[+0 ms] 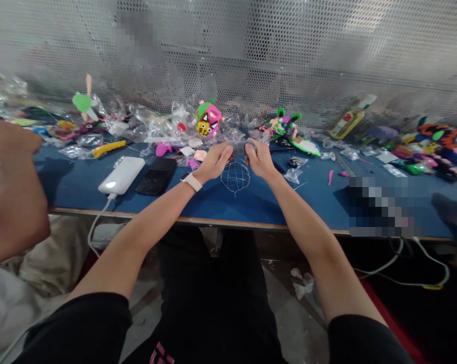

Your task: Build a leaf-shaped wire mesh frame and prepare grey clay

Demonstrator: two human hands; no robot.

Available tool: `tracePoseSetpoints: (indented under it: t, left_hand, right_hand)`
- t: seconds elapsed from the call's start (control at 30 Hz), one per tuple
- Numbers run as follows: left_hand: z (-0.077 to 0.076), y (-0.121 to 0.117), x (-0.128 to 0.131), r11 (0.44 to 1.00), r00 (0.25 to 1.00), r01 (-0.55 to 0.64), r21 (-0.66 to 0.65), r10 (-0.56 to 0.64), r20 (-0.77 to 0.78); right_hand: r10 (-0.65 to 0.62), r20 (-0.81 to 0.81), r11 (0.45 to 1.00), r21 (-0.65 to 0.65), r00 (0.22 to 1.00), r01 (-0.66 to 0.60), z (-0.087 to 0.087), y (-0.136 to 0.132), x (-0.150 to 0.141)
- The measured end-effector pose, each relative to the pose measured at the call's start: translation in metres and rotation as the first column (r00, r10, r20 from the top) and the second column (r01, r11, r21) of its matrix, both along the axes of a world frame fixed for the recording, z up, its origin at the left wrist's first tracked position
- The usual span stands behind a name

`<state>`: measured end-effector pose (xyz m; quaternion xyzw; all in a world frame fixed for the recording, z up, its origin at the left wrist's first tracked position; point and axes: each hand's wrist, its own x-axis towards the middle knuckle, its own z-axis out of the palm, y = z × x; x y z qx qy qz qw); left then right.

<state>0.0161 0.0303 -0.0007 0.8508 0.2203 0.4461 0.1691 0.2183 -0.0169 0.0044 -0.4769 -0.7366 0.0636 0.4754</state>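
My left hand (218, 157), with a watch (191, 181) on its wrist, is closed over the middle of the blue table (198, 205). My right hand (261, 157) is closed a short way to its right. A piece of grey modelling clay (237, 147) seems to stretch between the fingers of both hands; its ends are partly hidden by them. Just below and between the hands is a rounded wire frame (235, 178), a mesh of thin wires; I cannot tell whether the fingers touch it.
A white power bank (122, 175), a black phone (156, 176) and a yellow cutter (109, 148) lie to the left. Colourful clay figures (208, 120) and plastic wrappers line the perforated metal panel (228, 55). A yellow bottle (346, 124) stands back right. Another person's arm (16, 197) is at left.
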Motion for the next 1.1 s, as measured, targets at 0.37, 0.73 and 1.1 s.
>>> tracePoseSetpoints:
  t: [0.37,0.73,1.1]
  left_hand:
    - [-0.004,0.004,0.003,0.98,0.969,0.141,0.138,-0.107,-0.223]
    - [-0.018,0.014,0.011,0.973,0.98,-0.025,0.229,0.069,-0.186]
    - [-0.02,0.035,0.001,0.99,0.95,-0.001,0.143,0.046,-0.308]
  right_hand:
    - [-0.038,0.116,0.992,0.122,0.992,0.024,0.012,-0.014,-0.013]
    - [-0.14,0.159,0.978,0.177,0.977,0.112,0.008,-0.005,-0.015]
    - [-0.195,-0.081,0.97,0.131,0.977,0.205,0.0,0.022,0.034]
